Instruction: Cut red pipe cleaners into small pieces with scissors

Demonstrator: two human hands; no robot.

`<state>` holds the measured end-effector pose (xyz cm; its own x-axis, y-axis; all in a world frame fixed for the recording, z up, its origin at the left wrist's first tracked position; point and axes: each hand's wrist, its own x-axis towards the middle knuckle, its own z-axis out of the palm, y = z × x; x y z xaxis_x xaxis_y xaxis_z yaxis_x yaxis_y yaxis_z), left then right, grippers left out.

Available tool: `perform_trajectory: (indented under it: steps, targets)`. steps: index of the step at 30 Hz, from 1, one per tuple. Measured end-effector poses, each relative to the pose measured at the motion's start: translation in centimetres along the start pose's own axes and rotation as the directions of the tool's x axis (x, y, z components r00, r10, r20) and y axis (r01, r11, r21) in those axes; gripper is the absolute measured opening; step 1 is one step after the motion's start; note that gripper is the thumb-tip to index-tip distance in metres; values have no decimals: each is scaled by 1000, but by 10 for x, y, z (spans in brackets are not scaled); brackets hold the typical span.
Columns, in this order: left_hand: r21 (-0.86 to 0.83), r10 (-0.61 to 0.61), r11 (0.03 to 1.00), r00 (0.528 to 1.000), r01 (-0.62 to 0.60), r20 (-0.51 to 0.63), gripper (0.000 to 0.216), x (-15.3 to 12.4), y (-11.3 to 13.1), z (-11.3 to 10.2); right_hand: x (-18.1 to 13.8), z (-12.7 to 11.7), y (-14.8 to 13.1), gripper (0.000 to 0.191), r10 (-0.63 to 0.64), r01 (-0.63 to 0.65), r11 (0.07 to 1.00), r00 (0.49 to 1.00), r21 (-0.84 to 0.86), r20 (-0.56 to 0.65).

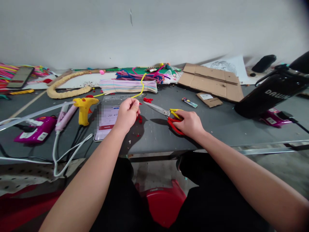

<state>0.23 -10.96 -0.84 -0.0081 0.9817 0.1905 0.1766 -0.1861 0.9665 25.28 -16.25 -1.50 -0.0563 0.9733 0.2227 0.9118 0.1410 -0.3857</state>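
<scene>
My left hand (pixel 128 115) is closed in a pinch above the grey table. A speck of red shows at its fingertips, too small to name. Right behind that hand runs a bent yellow pipe cleaner (pixel 142 85); I cannot tell whether the fingers touch it. My right hand (pixel 189 125) grips scissors (pixel 158 109) by their red and yellow handles, blades pointing left toward my left hand. Red scraps (pixel 147 100) lie by the blade tip, with more below my left fingers. A lit phone (pixel 106 124) rests partly under my left wrist.
Bundled pale pipe cleaners (pixel 127 86) lie behind my hands. To the left are a yellow glue gun (pixel 84 108), a purple power strip (pixel 36 130) and loose cables. A cardboard sheet (pixel 210 82) and a tilted black bottle (pixel 267 91) occupy the right. A red stool (pixel 165 204) shows below.
</scene>
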Motion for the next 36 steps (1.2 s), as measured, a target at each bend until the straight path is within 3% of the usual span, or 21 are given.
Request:
perform_trajectory:
  steps: [11,36]
  targets:
    - [-14,3,1000,1000,-3,-24,20,1,-1,-1,-3,0,-1,34,-34,34,998,999,-44,-4]
    - [24,15,1000,1000,-15,-8,18,1,-3,-1,-2,2,-1,30,-33,32,998,999,-51,-6]
